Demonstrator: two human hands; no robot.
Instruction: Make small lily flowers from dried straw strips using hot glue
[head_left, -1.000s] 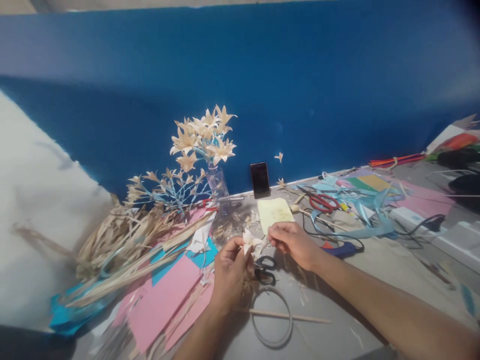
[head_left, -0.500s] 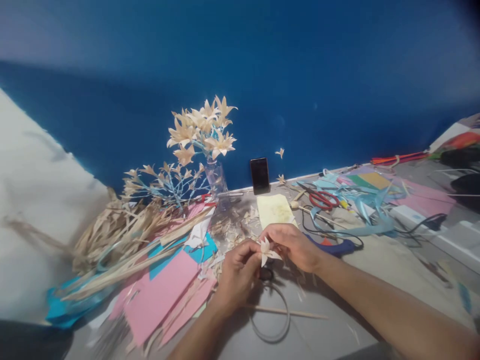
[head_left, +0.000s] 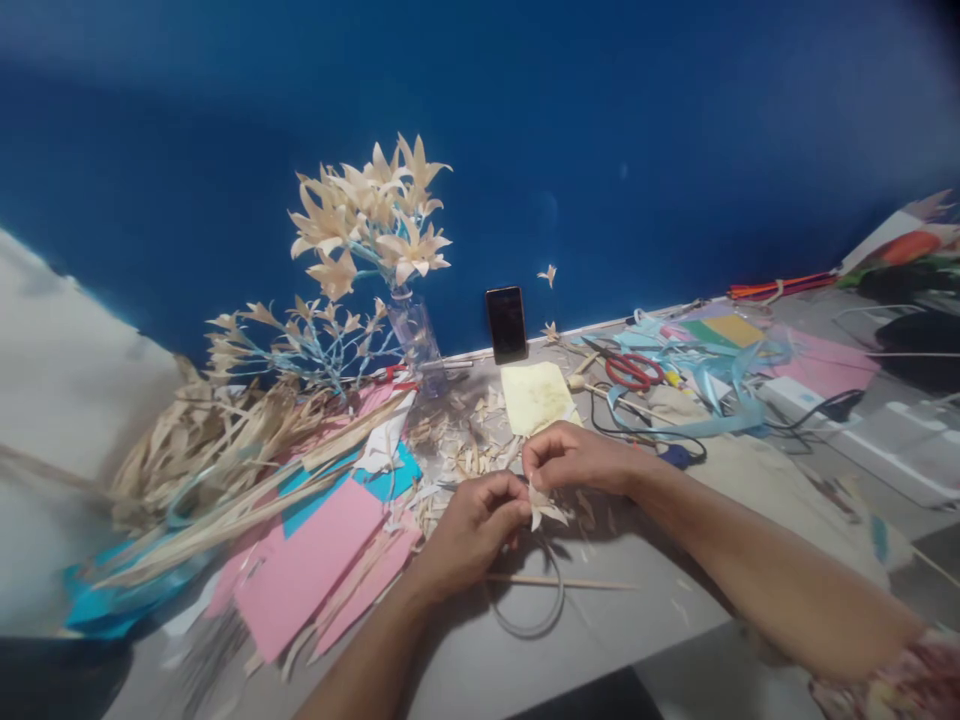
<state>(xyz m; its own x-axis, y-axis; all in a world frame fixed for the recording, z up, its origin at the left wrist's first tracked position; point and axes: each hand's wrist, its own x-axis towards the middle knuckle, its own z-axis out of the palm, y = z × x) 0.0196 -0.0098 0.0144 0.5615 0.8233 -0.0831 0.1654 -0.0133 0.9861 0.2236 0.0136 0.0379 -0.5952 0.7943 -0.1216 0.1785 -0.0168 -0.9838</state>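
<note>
A small cream handmade flower (head_left: 546,512) with pointed petals, apparently of dried husk, is held between my two hands over the table. My left hand (head_left: 480,525) pinches it from the left near its base. From above, my right hand (head_left: 581,460) has its thumb and forefinger closed on an upper petal. Fingers cover part of the flower. Beneath the hands lie a grey wire loop (head_left: 534,634) and a thin wooden stick (head_left: 600,585). Whether the wire joins the flower is hidden.
Behind stand a bottle (head_left: 414,340) of finished flowers (head_left: 375,215) and a phone (head_left: 507,325). Dried husks (head_left: 217,450) and pink paper (head_left: 311,570) lie left. Red-handled scissors (head_left: 634,371), blue ribbon (head_left: 724,400) and a power strip (head_left: 862,440) lie right.
My right hand has turned over the flower, its fingers now pinching a petal from above. The flower has tilted down. The view has shifted, moving the scene slightly left and up.
</note>
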